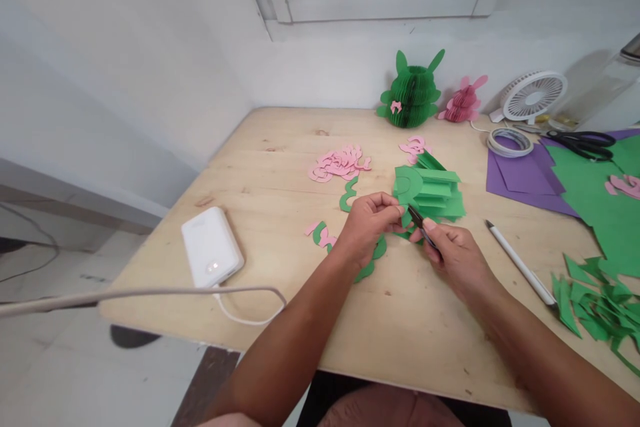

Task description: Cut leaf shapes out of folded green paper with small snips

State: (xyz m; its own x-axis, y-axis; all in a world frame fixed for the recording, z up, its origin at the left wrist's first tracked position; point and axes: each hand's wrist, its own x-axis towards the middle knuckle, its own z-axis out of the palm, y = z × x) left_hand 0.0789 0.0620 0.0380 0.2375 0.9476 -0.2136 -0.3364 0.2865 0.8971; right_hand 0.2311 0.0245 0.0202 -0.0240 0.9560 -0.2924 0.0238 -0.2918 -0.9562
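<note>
- One slim black tool (419, 219) is pointing up-left, its long axis running diagonally toward the left hand (373, 221).
- The right hand (457, 255) is holding its lower end in a narrow grip.
- The left grip is pinching green paper (405, 216) beside the tool's tip.
- Two paper figures, one green (411, 95), one pink (461, 104), are sitting behind on the tabletop (280, 213).

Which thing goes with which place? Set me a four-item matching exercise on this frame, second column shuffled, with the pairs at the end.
Column one
1. black tool
2. white device
3. tape roll
4. green eared figure

Column two
A. lying partly over purple paper
B. just left of the smaller pink figure
C. in the grip of the right hand
D. far left, with a white cable at its near end

Pairs: 1-C, 2-D, 3-A, 4-B
</note>
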